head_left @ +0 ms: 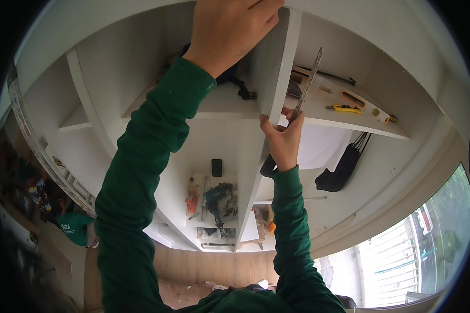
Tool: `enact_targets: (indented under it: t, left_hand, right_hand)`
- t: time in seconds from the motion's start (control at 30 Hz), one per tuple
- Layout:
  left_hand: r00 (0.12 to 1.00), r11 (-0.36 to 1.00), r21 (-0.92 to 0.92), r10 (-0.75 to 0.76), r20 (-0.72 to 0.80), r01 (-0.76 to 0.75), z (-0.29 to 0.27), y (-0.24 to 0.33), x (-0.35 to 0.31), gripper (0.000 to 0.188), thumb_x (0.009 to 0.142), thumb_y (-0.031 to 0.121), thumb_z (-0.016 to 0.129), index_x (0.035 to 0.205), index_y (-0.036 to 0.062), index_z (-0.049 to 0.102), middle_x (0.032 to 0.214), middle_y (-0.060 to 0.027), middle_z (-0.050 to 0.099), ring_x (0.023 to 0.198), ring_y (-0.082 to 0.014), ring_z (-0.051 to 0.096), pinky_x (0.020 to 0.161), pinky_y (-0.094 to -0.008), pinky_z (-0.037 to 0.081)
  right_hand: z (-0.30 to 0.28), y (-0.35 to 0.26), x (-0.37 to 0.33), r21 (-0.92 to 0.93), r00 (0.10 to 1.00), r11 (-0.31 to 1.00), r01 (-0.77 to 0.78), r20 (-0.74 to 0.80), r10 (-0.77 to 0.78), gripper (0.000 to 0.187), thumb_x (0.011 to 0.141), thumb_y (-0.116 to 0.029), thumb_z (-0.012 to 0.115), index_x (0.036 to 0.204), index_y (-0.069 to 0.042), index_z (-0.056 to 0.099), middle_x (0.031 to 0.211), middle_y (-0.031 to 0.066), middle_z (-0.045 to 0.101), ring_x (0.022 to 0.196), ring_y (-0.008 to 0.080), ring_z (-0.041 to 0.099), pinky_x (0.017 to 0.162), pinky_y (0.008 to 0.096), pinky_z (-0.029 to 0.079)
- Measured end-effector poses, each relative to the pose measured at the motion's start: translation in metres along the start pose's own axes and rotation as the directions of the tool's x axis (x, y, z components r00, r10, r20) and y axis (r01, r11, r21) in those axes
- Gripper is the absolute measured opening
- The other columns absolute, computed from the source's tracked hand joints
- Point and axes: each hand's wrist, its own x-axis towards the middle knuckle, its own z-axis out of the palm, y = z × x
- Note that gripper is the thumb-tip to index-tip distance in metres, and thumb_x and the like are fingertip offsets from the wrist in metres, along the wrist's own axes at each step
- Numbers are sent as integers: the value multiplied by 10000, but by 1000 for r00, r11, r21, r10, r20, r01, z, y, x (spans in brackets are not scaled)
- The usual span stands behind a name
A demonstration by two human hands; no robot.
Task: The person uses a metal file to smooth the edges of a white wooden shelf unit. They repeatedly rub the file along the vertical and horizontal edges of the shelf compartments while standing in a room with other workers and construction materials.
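Observation:
My left hand reaches up to the top front board of a white cabinet, its fingers bent together; the tips and anything in them are cut off by the picture's upper edge. Lower and to the right, my right hand is closed around a tool with a long, narrow, worn metal blade and a dark handle. The blade points upward, beside the front edge of an upright cabinet panel. The exact kind of this tool is unclear.
On the right shelf lie a yellow utility knife and a spirit level. A black pouch hangs below it. A power tool and a dark box sit in the lower compartment. Another person in green is at far left.

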Motion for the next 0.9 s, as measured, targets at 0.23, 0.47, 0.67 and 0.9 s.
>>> enact_targets:
  t: [0.23,0.47,0.67,0.9]
  left_hand:
    - [897,847,-345,-442,-32,405,-27,17,-25,125,866,157,724,906,103,618,803,-23,587,648,-217,507,619,-365,431]
    - [769,900,-170,-230,597,401,-64,12,-101,383,883,411,682,1026,58,636,931,-58,609,829,-260,568,715,-387,480]
    - [557,927,-184,-32,830,327,-60,29,-161,534,798,370,766,1233,111,596,1116,-84,622,1026,-283,612,873,-403,521]
    - [481,923,-89,-111,870,374,-61,36,-198,560,748,218,771,1259,104,572,1231,-88,642,1082,-281,635,888,-399,540]
  right_hand:
    - [-4,2,3,-94,997,995,20,70,-14,527,790,-110,790,1017,-50,318,1160,175,573,722,197,654,620,288,520]
    - [1,4,0,-29,997,997,77,-28,-78,529,744,-183,817,1020,-13,399,1030,143,588,578,174,545,558,322,468]
    - [0,-3,-2,-112,999,993,28,-31,-31,526,765,-188,813,1048,1,411,1002,129,583,557,136,519,524,314,438]
    - [-15,-1,-24,-210,973,951,227,2,-232,407,946,-335,655,1022,-5,429,893,107,569,525,123,432,505,299,389]
